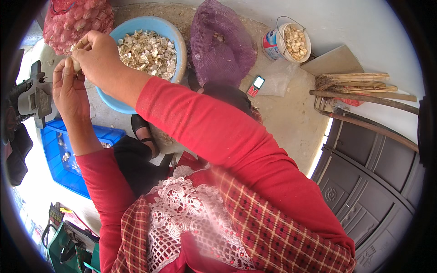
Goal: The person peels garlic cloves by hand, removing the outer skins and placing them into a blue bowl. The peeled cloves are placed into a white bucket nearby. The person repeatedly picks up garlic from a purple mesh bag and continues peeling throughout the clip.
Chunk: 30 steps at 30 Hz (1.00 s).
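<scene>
By the left hand (72,91), at the upper left of the frame, a pale clove (76,67) is pinched at the fingertips; its long axis cannot be made out. Just above and to the right, the right hand (101,53) is held with fingers curled, its grip hidden. Farther right, papery skins (150,53) are heaped in a blue basin (154,23).

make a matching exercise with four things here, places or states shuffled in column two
Column one:
1. small pale piece
2. round blue basin
3. small red phone
4. white wire-handled bucket

Column two:
A. holding plump cream pieces
B. lying with its screen facing up
C. in the left hand, beside the right hand
D. heaped with thin pale flakes

Pairs: 1C; 2D; 3B; 4A
</scene>
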{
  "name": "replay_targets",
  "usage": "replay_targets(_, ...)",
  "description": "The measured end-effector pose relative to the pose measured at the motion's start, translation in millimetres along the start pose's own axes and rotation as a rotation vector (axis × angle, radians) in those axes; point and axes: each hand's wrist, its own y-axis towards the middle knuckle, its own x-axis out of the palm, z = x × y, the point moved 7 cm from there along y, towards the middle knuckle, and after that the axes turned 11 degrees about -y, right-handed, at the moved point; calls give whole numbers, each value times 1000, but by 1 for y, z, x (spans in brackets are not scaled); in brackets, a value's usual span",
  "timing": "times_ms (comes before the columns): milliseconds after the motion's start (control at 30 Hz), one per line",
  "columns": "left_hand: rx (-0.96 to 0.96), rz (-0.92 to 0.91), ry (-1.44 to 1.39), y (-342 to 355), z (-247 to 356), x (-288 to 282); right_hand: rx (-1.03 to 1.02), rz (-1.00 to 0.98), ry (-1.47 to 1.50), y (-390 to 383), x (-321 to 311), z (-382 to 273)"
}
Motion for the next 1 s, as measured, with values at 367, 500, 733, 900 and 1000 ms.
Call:
replay_targets(367, 26, 17, 6, 0, 0, 0, -23, -25, 15, 0, 2, 1)
replay_targets(500, 30, 12, 3, 0, 1, 0, -6, -25, 11, 1, 4, 4)
replay_targets(733, 16, 20, -22, 1, 0, -3, -28, -19, -6, 1, 2, 1)
replay_targets(900, 19, 1, -9, 1, -1, -4, -12, -17, -40, -1, -1, -1)
replay_targets(1000, 26, 2, -8, 1, -1, -5, -11, -15, -63, -1, -1, -2)
